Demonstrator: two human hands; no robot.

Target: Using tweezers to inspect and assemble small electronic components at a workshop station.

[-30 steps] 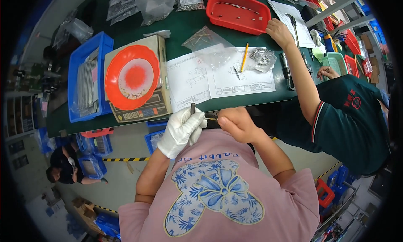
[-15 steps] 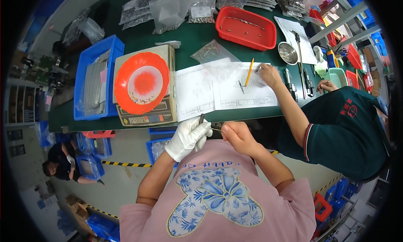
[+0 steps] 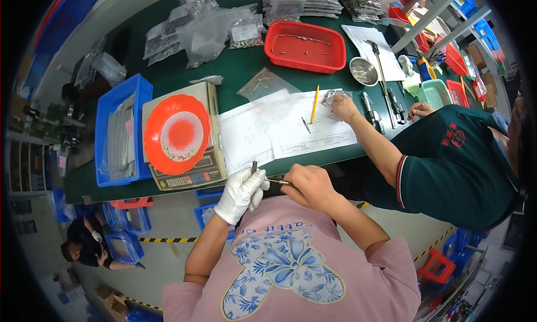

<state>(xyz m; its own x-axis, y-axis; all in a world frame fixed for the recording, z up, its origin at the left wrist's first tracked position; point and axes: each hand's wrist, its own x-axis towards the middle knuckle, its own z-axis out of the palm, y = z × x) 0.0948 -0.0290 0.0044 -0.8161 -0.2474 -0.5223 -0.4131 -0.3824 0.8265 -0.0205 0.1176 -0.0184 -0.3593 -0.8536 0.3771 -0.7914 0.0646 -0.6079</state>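
Observation:
My left hand (image 3: 241, 194), in a white glove, is closed around a short dark cylindrical piece (image 3: 254, 166) whose end sticks up above the fingers. My bare right hand (image 3: 311, 185) grips a thin metal rod-like tool (image 3: 277, 181), its back turned upward. The tool's tip runs to the gloved fingers, where the contact is hidden. Both hands are in front of my chest, just off the near table edge. Beyond them, paper drawings (image 3: 246, 133) lie on the table, bearing a yellow pencil (image 3: 315, 105) and a thin metal piece (image 3: 306, 125).
An orange-red dish (image 3: 178, 133) sits on a scale (image 3: 215, 154) beside a blue bin (image 3: 100, 137). Farther back are a red tray (image 3: 305, 59) and bagged parts (image 3: 207, 37). At right, a co-worker's hand (image 3: 345, 108) touches a small bag near a metal bowl (image 3: 363, 71).
My right hand has rolled from thumb-up to back-up, and more of the tool shows between my hands. The view has shifted, so most table items sit farther left.

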